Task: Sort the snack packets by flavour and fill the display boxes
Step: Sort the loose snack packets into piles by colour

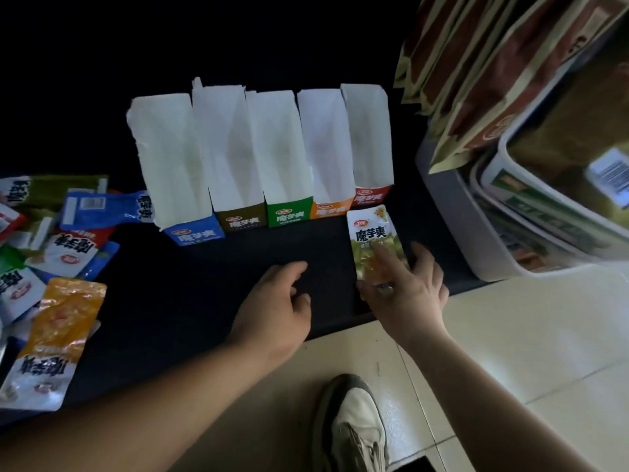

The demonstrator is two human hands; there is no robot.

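Several open display boxes stand in a row on the black mat [190, 294]: blue [194, 235], olive-brown [242, 222], green [289, 214], orange [329, 210] and red [371, 196]. Their white insides look empty. A light-green snack packet [372, 238] lies flat in front of the red box. My right hand [405, 287] lies over the packet's lower end, one finger laid straight along it. My left hand [275, 304] hovers over the mat left of it, fingers loosely curled and holding nothing. A loose pile of mixed packets [58, 240] lies at the far left, with an orange packet [54, 338] nearest me.
At the right stands a grey and white bin [452, 212] with bagged goods, and brown paper packs [476, 73] hang above it. The mat's front edge meets a pale tiled floor [531, 338]. My shoe [354, 427] is on the tiles below my hands.
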